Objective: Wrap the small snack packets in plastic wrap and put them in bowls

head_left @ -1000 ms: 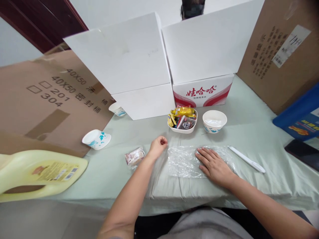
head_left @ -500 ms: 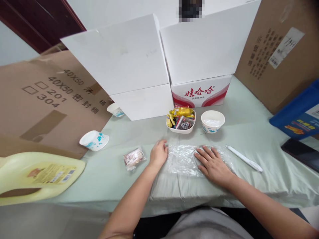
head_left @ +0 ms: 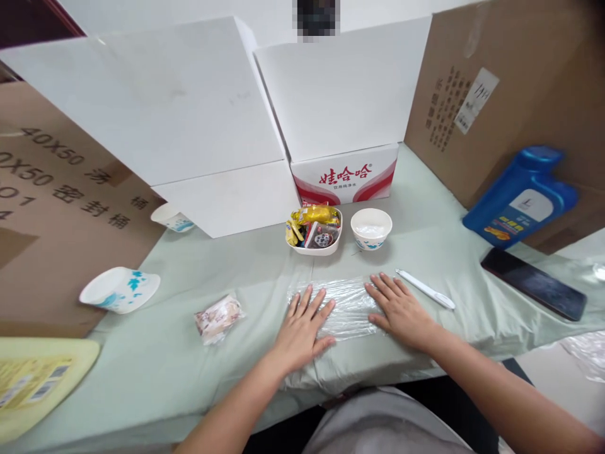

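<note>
Indoor room, kind unclear, draped table, cartons

Thin, clear plastic film looks glossy and finely wrinkled. The desk cloth is faintly sheeny and creased. At left, the cardboard box is matt; at right, the blue plastic bottle looks glossy, the phone smooth and shiny.

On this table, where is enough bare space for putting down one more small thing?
Two bare patches: one between the nearer left paper bowl, wrapped packet and snack tray; another between the right paper bowl, white slim tool and blue bottle. The centre is crowded: left hand and right hand lie over plastic film.
</note>
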`<state>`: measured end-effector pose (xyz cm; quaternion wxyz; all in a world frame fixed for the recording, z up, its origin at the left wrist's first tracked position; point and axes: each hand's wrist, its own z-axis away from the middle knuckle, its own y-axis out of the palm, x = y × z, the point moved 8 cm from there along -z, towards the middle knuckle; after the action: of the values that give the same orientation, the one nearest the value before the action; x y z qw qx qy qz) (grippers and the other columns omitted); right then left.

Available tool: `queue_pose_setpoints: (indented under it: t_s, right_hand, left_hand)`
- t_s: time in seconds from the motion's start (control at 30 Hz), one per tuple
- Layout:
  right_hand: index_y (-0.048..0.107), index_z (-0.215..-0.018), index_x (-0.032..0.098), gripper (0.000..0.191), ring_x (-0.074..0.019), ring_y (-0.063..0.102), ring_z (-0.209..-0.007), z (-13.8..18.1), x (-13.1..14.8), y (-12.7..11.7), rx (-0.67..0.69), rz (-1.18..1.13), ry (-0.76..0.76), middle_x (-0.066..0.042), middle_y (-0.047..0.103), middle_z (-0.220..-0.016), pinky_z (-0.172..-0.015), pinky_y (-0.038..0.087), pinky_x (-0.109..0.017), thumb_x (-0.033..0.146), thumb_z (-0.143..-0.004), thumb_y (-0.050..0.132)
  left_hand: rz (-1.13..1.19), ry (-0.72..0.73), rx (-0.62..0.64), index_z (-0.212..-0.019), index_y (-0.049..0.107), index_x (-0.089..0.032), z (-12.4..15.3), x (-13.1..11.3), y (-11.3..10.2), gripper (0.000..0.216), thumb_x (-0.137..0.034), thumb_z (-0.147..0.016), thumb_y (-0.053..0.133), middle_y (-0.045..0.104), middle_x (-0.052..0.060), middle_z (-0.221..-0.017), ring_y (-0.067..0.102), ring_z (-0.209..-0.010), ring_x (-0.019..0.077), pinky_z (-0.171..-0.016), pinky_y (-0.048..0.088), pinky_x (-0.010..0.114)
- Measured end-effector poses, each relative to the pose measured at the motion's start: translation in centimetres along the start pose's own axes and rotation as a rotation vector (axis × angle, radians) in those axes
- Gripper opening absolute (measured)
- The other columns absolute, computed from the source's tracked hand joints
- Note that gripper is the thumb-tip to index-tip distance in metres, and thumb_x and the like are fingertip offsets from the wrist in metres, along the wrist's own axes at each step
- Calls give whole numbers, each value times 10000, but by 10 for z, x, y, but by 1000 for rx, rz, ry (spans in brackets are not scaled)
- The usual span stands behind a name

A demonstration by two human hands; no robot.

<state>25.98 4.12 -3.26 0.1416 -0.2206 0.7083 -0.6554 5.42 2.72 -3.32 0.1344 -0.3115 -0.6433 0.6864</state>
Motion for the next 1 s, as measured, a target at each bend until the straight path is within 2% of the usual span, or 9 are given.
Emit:
queue_pose_setpoints:
  t_s: [0.17,0.27,0.33,0.4,0.5,0.63,0.73,0.83,1.0]
  right_hand:
    - [492,-1392,144,584,-320,268,-1433,36,-28,-25,-156,-20,43,-156,416,-1495,-1117,332,-507,514,-941,454]
    - [555,-1327,177,515,-303,355,-1386,52,-15,-42,-153,-129,-132,-139,495,-1431,-1082,393,-473,486,-916,533]
    - [593,-1275,210,453,-273,481,-1285,61,-6,-46,-87,-210,-258,-117,573,-1347,-1024,457,-432,458,-895,585]
    - [625,-1215,226,352,-244,561,-1186,68,-7,-46,-57,-254,-300,-98,629,-1262,-977,492,-405,394,-908,584]
    - [628,-1186,214,272,-223,591,-1128,74,-18,-45,-101,-265,-250,-92,656,-1198,-965,495,-394,289,-942,534]
    - [640,-1121,210,216,-215,619,-1034,76,-22,-44,-170,-256,-219,-87,676,-1110,-894,515,-390,231,-951,510]
    - [646,-1041,213,181,-219,614,-1038,73,-18,-51,-221,-263,-239,-77,684,-1078,-886,508,-392,191,-950,491]
    - [628,-1027,209,175,-215,620,-1047,62,-20,-61,-277,-316,-201,-77,691,-1065,-898,504,-378,202,-953,470]
    - [616,-1010,212,230,-180,681,-771,31,-44,-52,-282,-307,148,-40,723,-909,-700,511,-301,276,-976,398]
  left_hand:
    - [-103,43,-110,-1482,354,-266,4,-9,-16,747,-571,-844,594,258,136,-1579,120,-1462,407,-1135,170,624]
    - [-119,124,-203,-1373,502,-212,12,-22,-31,713,-590,-786,654,412,168,-1479,255,-1411,415,-1121,200,644]
    - [-62,189,-196,-1217,605,-186,21,-27,-36,612,-577,-755,693,563,158,-1315,428,-1303,376,-1093,319,589]
    - [2,233,-166,-1081,640,-178,32,-26,-38,410,-466,-794,693,640,125,-1169,542,-1188,311,-1027,442,495]
    - [36,265,-188,-982,642,-177,50,-19,-43,124,-219,-875,594,676,90,-1096,584,-1159,250,-976,507,407]
    - [57,268,-285,-977,652,-180,69,-11,-51,200,-71,-879,515,700,68,-1061,595,-1170,221,-980,522,371]
    - [148,190,-334,-986,646,-181,73,-5,-56,203,-75,-886,504,702,67,-1032,626,-1107,204,-950,534,347]
    - [243,16,-391,-961,630,-185,67,10,-62,152,-147,-914,490,697,55,-938,667,-935,178,-842,552,306]
    - [204,-337,-466,-949,631,-192,45,45,-63,184,-282,-929,472,686,15,-786,663,-706,156,-683,524,260]
